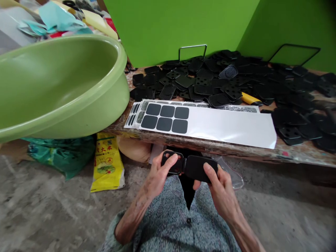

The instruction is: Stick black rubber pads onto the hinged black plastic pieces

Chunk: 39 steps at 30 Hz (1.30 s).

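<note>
A small black folding case (195, 167) lies opened out flat in front of my lap, its two rounded halves joined by a hinge. My left hand (156, 176) grips the left half, which has a raised rim, with the thumb on its inner face. My right hand (222, 183) holds the smooth, flat right half, thumb on top and fingers underneath. Just beyond, on the bench edge, lies a white backing sheet (231, 126) with several dark rounded-square stickers (165, 118) at its left end. Other sheets are partly hidden under it.
Many black plastic pieces (207, 89) are heaped on the wooden bench (210, 147). Among them is a yellow-handled tool (250, 98). A large green basin (105, 101) stands at left, above a yellow bag (107, 168). Green panels (178, 28) rise behind.
</note>
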Each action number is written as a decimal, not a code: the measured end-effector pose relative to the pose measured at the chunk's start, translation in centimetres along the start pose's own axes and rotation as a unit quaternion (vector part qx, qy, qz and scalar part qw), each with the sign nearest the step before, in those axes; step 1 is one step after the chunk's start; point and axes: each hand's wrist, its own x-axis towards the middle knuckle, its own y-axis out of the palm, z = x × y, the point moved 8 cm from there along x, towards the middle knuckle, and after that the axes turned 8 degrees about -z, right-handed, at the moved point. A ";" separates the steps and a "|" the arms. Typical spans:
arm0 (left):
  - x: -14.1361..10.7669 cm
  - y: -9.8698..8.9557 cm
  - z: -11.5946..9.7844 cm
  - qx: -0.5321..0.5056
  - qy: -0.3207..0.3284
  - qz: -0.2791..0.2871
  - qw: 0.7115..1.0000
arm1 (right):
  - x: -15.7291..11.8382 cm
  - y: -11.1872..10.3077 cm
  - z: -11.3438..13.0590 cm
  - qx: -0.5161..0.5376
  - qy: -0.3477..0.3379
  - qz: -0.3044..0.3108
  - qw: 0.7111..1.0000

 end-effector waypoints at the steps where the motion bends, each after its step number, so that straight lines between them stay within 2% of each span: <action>1: -0.2 0.0 -0.8 0.053 0.046 -0.011 0.997 | -0.4 -0.1 0.6 -0.058 -0.033 -0.022 0.998; 3: -0.7 0.0 -1.9 0.128 0.113 -0.050 0.984 | -1.2 0.3 1.6 -0.137 -0.089 -0.050 0.985; 6: -1.0 0.1 -1.9 0.133 0.126 -0.089 0.979 | -1.8 0.9 1.8 -0.169 -0.128 -0.074 0.974; 11: -0.6 0.2 -1.1 0.065 0.072 -0.061 0.993 | -1.6 1.0 1.4 -0.184 -0.120 -0.017 0.975; 17: -0.7 0.2 -1.7 0.027 0.078 -0.041 0.996 | -2.9 1.0 3.1 -0.197 -0.203 0.003 0.959; 21: -0.7 0.0 -1.5 -0.019 0.048 -0.021 0.998 | -2.5 0.0 3.1 -0.173 -0.124 -0.015 0.977; 23: -0.7 0.1 -1.0 -0.071 0.000 0.006 0.997 | -1.8 -0.3 3.3 -0.149 -0.079 0.016 0.986; 26: -0.7 0.8 -0.2 -0.164 -0.078 0.042 0.982 | -0.6 0.3 3.3 0.002 -0.001 0.112 0.994; 29: -0.6 1.8 0.3 -0.214 -0.119 0.066 0.967 | 0.2 0.9 2.4 0.166 0.082 0.149 0.971; 31: -0.4 1.8 0.5 -0.195 -0.106 0.055 0.973 | 0.6 0.7 1.5 0.176 0.080 0.128 0.973; 32: -0.3 1.5 0.4 -0.167 -0.085 0.035 0.982 | 0.7 0.5 1.1 0.145 0.063 0.108 0.981; 35: 0.0 0.5 0.2 -0.035 0.002 -0.046 0.998 | 0.4 -0.2 0.4 -0.028 -0.012 0.007 1.000; 37: -0.1 0.1 0.2 0.035 0.054 -0.097 0.993 | -0.1 0.0 0.4 -0.130 -0.058 -0.053 0.988; 39: -0.2 -0.1 0.4 0.061 0.088 -0.135 0.985 | -0.4 0.7 0.5 -0.173 -0.091 -0.079 0.977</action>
